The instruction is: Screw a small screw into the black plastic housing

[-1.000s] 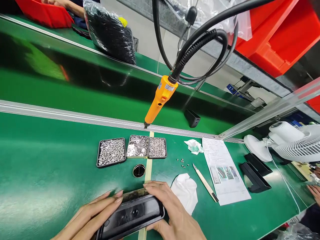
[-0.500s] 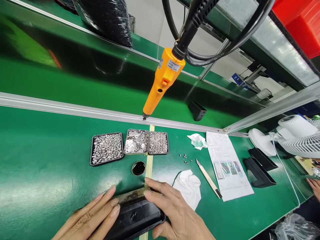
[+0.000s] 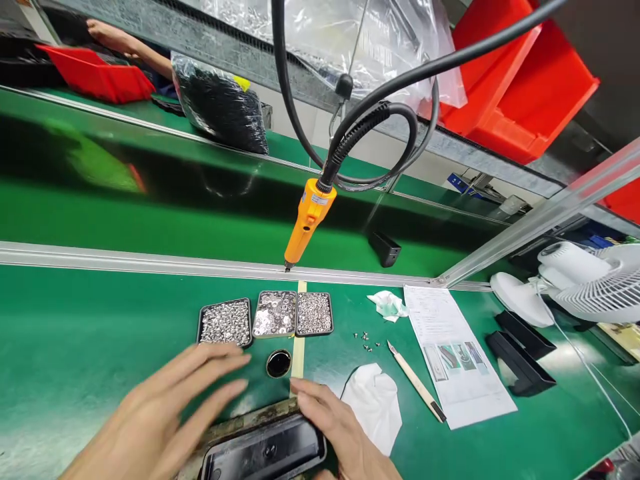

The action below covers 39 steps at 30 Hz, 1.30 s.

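A shallow black plastic case (image 3: 270, 450) with a rounded rim and a small boss inside lies at the bottom edge, on a worn, stained block (image 3: 250, 420). My right hand (image 3: 347, 430) grips the case's right end, fingers over the far corner; its thumb is mostly cut off by the frame. My left hand (image 3: 170, 413) hovers over the left end, slightly blurred, fingers spread and holding nothing. Its fingertips are nearest a tray of small metal fasteners (image 3: 226, 321). Just beyond the case sits a small round dark cup (image 3: 279, 363).
An orange electric screwdriver (image 3: 306, 223) hangs above a washer tray (image 3: 275, 313) and another small-parts tray (image 3: 315, 313). Rightward lie a white cloth (image 3: 373, 407), loose screws (image 3: 366, 340), a craft knife (image 3: 415, 381), a printed sheet (image 3: 445, 327), black cases (image 3: 520, 363) and a fan (image 3: 595, 280).
My left hand has lifted off the case and moved up toward the fastener tray, its fingers spreading. My right hand stays at the case's right end. The head view has tilted upward.
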Tool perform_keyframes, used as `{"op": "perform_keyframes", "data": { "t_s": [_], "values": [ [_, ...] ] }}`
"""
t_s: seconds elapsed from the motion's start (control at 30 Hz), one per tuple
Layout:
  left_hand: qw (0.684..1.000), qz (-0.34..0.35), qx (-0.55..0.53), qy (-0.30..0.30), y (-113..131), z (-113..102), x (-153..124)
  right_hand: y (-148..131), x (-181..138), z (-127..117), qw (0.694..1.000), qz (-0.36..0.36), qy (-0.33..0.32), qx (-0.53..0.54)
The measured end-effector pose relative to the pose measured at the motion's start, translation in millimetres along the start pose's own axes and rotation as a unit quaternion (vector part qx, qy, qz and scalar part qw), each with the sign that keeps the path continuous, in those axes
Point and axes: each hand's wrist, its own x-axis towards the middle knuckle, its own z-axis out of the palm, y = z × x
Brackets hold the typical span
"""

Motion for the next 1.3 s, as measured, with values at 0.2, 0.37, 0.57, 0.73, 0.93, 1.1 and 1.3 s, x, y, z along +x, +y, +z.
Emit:
{"op": "perform_keyframes", "data": {
  "t_s": [0.2, 0.37, 0.57, 0.73, 0.93, 1.1, 1.3],
  "values": [
    [0.993, -0.034, 0.043, -0.109, -30.3, 29.6, 97.5, 27.2, -5.6, 13.3, 0.998, -0.006, 0.056, -0.03],
    [0.99, -0.039, 0.046, -0.124, -38.0, 45.5, 107.8, 25.9, -8.4, 13.2, 0.998, 0.011, 0.054, -0.016],
    [0.988, -0.092, -0.008, -0.124, -35.0, 42.6, 108.0, 5.7, -11.4, 6.9, 0.996, 0.086, 0.032, 0.012],
    [0.974, -0.168, -0.081, -0.126, -35.0, 37.6, 110.5, 2.0, -10.1, 3.2, 0.996, 0.074, 0.034, 0.021],
    [0.946, -0.22, -0.19, -0.144, 0.5, 15.6, 90.6, -1.1, -0.2, 0.2, 0.986, -0.003, 0.161, 0.029],
    [0.958, -0.126, -0.241, -0.095, 52.7, 1.0, 46.0, -35.5, 17.5, 5.4, 0.954, -0.042, 0.297, 0.002],
    [0.99, 0.049, -0.129, -0.009, 89.4, 1.4, 7.3, -64.4, 29.0, 28.8, 0.956, -0.009, 0.293, 0.02]
  ]
}}
